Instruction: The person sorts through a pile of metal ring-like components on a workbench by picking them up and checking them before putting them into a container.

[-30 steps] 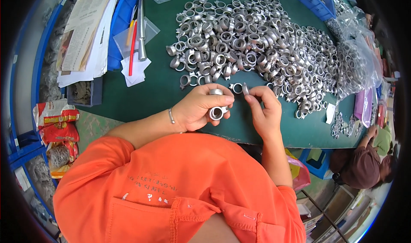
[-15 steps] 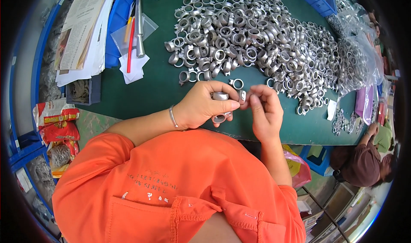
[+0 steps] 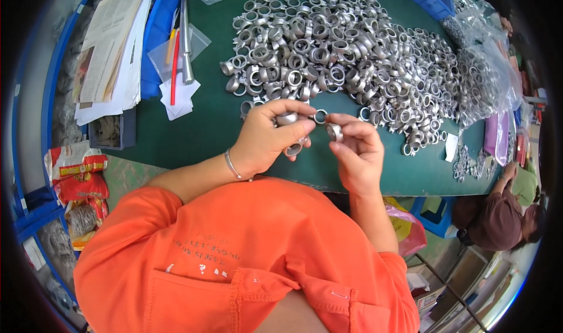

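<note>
Green bench point(image 3: 193, 142) fills the upper half of the frame, with crowded blue racks point(image 3: 38, 201) along its left edge.

At frame centre, the right hand point(image 3: 360, 157) has its thumb and fingertips closed on one metal ring point(image 3: 338, 133), pinched at the side and tilted. Just to its left, the left hand point(image 3: 267, 135) is curled around an upper ring point(image 3: 287, 119) and a lower ring point(image 3: 288, 152); whether its fingers hide more, I cannot tell. Half a second ago the pinched piece was at the left fingertips; now a gap divides the two hands and its opening shows. So, as I judge it, this piece is being handled singly, apart from the pair in the left hand.

Just beyond the fingertips lies a loose ring point(image 3: 315, 117) on the bench. Past it, a broad pile point(image 3: 352, 57) of similar parts spreads across the upper middle, reaching a clear bag point(image 3: 489, 78) at upper right. At upper left are papers point(image 3: 108, 48), a red pen point(image 3: 173, 87) and a metal rod point(image 3: 186, 57). Far right, a co-worker in brown point(image 3: 495, 221) sits bent forward.
</note>
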Tool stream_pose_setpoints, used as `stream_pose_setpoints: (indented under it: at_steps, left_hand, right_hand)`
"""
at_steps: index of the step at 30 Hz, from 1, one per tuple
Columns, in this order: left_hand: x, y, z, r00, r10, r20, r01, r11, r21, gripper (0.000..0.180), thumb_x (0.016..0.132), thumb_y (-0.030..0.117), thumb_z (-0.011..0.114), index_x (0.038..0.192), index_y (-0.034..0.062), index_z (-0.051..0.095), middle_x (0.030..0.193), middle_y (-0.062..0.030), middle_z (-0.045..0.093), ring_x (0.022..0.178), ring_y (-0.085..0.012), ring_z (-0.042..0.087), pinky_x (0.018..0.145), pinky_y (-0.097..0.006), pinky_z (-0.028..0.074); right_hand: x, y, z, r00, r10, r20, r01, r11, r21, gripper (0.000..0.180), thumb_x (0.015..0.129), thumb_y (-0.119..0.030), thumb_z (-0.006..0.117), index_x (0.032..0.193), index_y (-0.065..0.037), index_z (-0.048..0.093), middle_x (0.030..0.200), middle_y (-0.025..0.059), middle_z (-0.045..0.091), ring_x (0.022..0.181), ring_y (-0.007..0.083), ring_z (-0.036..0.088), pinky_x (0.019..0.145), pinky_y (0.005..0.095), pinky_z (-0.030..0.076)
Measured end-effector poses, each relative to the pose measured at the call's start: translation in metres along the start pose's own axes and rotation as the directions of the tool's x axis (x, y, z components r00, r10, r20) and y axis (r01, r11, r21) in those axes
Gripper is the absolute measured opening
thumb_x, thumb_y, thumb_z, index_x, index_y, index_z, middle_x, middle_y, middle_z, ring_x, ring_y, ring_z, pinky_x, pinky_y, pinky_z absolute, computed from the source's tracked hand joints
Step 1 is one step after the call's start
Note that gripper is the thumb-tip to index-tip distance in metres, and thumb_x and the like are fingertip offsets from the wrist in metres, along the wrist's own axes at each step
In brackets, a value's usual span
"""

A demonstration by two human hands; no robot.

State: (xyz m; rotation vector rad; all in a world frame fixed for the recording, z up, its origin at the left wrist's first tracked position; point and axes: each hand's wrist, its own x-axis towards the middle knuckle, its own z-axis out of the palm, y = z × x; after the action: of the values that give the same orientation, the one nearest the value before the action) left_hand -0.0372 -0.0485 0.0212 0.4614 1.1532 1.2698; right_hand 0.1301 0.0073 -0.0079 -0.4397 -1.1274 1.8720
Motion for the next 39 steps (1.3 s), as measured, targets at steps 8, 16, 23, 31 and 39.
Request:
stream_pose_setpoints:
  at_steps: [8,16,23,31,39]
  left_hand:
    - [0.018,0.009,0.028,0.437,0.545,0.715,-0.871,0.057,0.488,0.028,0.062,0.015,0.075,0.085,0.0054,0.062,0.090,-0.0082,0.057,0.089,-0.0274,0.055,0.084,-0.040,0.039]
    - [0.021,0.002,0.022,0.637,0.614,0.466,-0.764,0.423,0.487,0.010,0.071,-0.002,0.065,0.080,0.0004,0.063,0.082,-0.0103,0.061,0.075,-0.0198,0.060,0.067,-0.027,0.046]
    - [0.025,-0.010,0.027,0.758,0.495,0.425,-0.645,0.664,0.377,0.008,0.077,-0.006,0.059,0.085,-0.0033,0.060,0.087,-0.0081,0.057,0.080,-0.0136,0.054,0.072,-0.023,0.043]
    - [0.021,-0.004,0.028,0.757,0.449,0.475,-0.650,0.599,0.468,0.008,0.079,-0.006,0.056,0.086,-0.0033,0.059,0.089,-0.0095,0.057,0.083,-0.0154,0.055,0.076,-0.025,0.044]
    - [0.012,-0.005,0.031,0.754,0.377,0.539,-0.642,0.598,0.480,0.009,0.078,-0.005,0.058,0.087,-0.0028,0.060,0.089,-0.0088,0.057,0.083,-0.0149,0.054,0.075,-0.025,0.044]
  right_hand:
    - [-0.002,-0.001,0.021,0.770,0.637,-0.036,-0.379,0.502,0.778,0.042,0.089,-0.047,0.041,0.110,-0.011,0.049,0.110,0.0093,0.050,0.102,0.0246,0.050,0.078,0.0398,0.047]
    - [-0.127,-0.063,-0.086,0.908,0.118,-0.403,0.214,0.696,0.686,0.014,0.082,-0.019,0.052,0.089,-0.007,0.053,0.094,0.0067,0.044,0.072,0.0161,0.042,0.047,0.0233,0.039]
    - [-0.290,-0.041,-0.194,0.018,0.277,-0.961,0.408,0.875,0.261,0.015,0.084,-0.021,0.051,0.083,-0.006,0.051,0.079,0.0120,0.056,0.075,0.0240,0.055,0.053,0.0329,0.048]
    - [-0.234,-0.035,-0.196,0.114,-0.642,-0.758,-0.543,0.599,-0.589,0.037,0.086,-0.010,0.052,0.120,0.002,0.042,0.114,0.0125,0.049,0.100,0.0194,0.050,0.087,0.0295,0.040]
    - [-0.059,-0.059,-0.102,0.907,-0.411,-0.089,-0.221,-0.287,-0.932,0.015,0.070,-0.005,0.063,0.085,-0.006,0.060,0.083,0.0082,0.057,0.078,0.0263,0.052,0.070,0.0359,0.039]
